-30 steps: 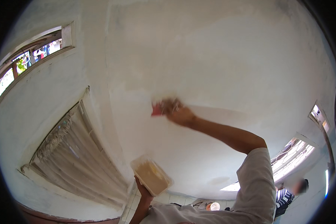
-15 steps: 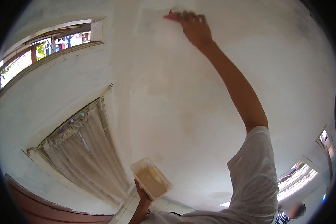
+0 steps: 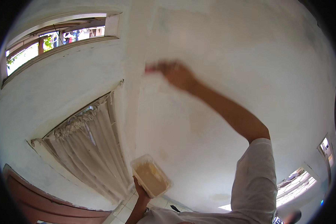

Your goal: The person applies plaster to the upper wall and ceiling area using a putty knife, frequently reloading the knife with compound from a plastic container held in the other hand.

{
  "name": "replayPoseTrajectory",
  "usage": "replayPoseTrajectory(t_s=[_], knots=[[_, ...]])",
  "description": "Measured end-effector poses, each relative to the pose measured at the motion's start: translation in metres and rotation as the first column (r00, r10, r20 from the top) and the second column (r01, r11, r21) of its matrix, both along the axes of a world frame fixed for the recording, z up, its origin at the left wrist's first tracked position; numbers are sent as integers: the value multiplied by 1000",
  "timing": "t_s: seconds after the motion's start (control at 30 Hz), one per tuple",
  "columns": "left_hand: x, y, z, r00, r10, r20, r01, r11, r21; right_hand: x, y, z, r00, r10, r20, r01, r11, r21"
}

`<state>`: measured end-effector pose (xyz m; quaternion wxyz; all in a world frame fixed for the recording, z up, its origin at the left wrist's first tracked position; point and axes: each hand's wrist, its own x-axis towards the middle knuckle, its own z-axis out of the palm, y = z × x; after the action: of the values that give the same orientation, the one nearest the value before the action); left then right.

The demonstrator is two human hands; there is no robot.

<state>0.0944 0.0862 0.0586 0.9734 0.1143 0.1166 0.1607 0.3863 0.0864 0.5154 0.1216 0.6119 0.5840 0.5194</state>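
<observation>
My left hand point(image 3: 141, 189) grips the side of a clear plastic tub point(image 3: 140, 161) low in the middle of the picture. Beige putty point(image 3: 150, 175) lies in the tub, with a yellowish patch near one side. My right hand point(image 3: 177, 74) is raised in front of the pale wall point(image 3: 212, 100), smeared by motion. Its fingers are closed on a red putty spreader point(image 3: 150, 70), which juts out to the left. Whether the spreader touches the wall cannot be told.
At left are a high window opening point(image 3: 59, 41) and a window with a beige curtain point(image 3: 87, 145). A reddish-brown door or panel point(image 3: 44, 201) fills the lower left corner. Light floor tiles point(image 3: 125, 212) show below. Another person point(image 3: 293, 216) is at lower right, near a barred window point(image 3: 296, 183).
My right hand has come down and to the left with the red spreader, the elbow bending more. The left hand and tub stay nearly in place; the view has shifted slightly.
</observation>
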Motion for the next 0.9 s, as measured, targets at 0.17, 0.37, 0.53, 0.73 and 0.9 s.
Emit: replayPoseTrajectory(t_s=[0.17, 0.37, 0.53, 0.73, 0.9], knots=[[-3, 4, -3, 1000, -1, -19, 1, 1000, 0, 44, 15, 182, 931, -203, 304, 28, 869, 493], [4, 5, -2, 1000, 6, 16, -5, 1000, -30, 71, -2, 34, 790, -233, 567, 207, 972, 110], [5, 5, 5, 997, -66, 26, 66, 998, 10, 17, -41, -126, 977, -204, 57, 209, 887, -412], [14, 2, 23, 993, -107, 54, 108, 994, -16, -8, -51, 11, 996, -77, -36, 79, 995, 67], [21, -4, 28, 981, -173, 87, 173, 985, 8, 20, -110, 164, 959, -282, 39, 228, 842, 489]])
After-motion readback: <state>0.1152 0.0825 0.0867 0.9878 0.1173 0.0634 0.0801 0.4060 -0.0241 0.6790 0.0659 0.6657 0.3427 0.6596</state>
